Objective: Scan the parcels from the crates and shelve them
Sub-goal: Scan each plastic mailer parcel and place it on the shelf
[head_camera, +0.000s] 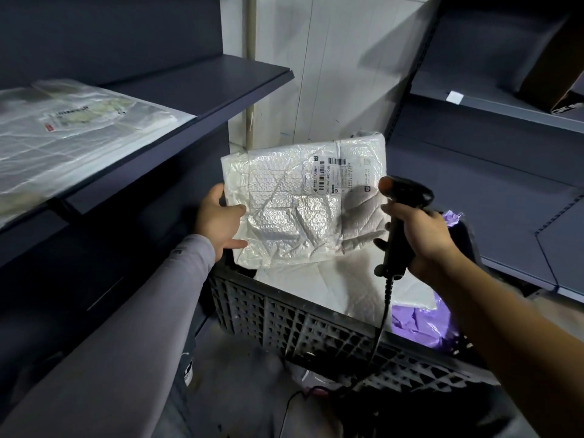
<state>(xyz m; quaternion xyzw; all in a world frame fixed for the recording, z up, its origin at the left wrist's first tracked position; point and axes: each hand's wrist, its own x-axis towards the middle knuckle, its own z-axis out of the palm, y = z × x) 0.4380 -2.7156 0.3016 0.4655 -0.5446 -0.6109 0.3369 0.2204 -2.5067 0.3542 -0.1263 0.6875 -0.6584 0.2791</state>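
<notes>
My left hand (221, 221) grips the left edge of a white bubble-wrap parcel (294, 203), holding it up over the dark crate (316, 330). My right hand (423, 238) is wrapped round the black scanner (401, 216), just beside the parcel's label (343, 177). More parcels lie in the crate; another sits on the left shelf (202, 86).

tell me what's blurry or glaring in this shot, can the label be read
Head view: the bubble-wrap parcel is sharp with glare on its wrap; its label is partly shadowed by the scanner; the clear bag on the left shelf is motion-blurred; shelf edges bow from wide-angle distortion.
</notes>
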